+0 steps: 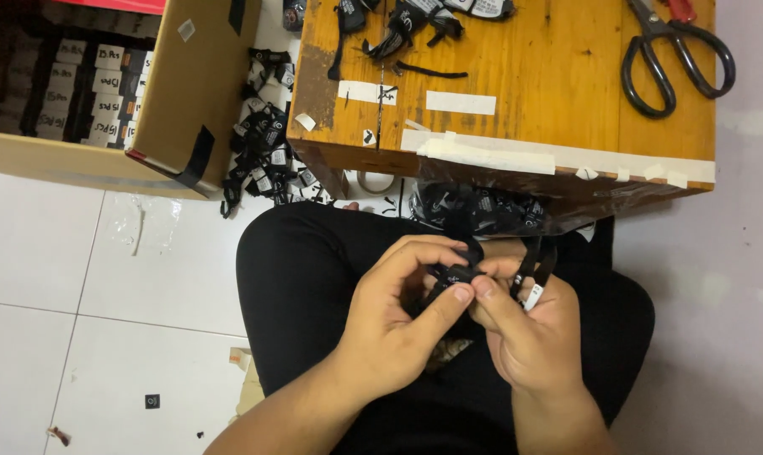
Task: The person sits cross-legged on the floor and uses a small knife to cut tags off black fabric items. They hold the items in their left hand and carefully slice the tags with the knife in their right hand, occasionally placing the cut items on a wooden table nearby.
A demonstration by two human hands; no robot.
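Both hands meet over the person's lap, below the front edge of the wooden tabletop (pixel 558 76). The left hand (pixel 390 329) has its fingers (pixel 453 299) clenched around a small black strap piece (pixel 453 274), thumb and forefinger pinching it from the 8 o'clock side. The right hand (pixel 529 333) meets it from 4 o'clock, its fingers pressed to the same piece, while black straps (pixel 533 261) with a small white tag (pixel 534 294) loop over that hand's knuckles and run up toward 12 o'clock. The strap piece thus sits between the two thumbs, just above the black-clothed thighs. At 12 o'clock from the hands, a clear bag of black straps (pixel 482 209) hangs or rests under the tabletop edge. On the tabletop, black-handled scissors (pixel 672 55) lie at the 1 o'clock corner, more loose black straps (pixel 407 25) at 11 o'clock, and strips of white tape (pixel 461 103) are stuck along the wood. Well off at 10 o'clock stands an open cardboard box (pixel 188 93) holding rows of bundles with white labels, and a heap of black tagged straps (pixel 264 152) lies on the white tiled floor (pixel 146 253) between box and tabletop.
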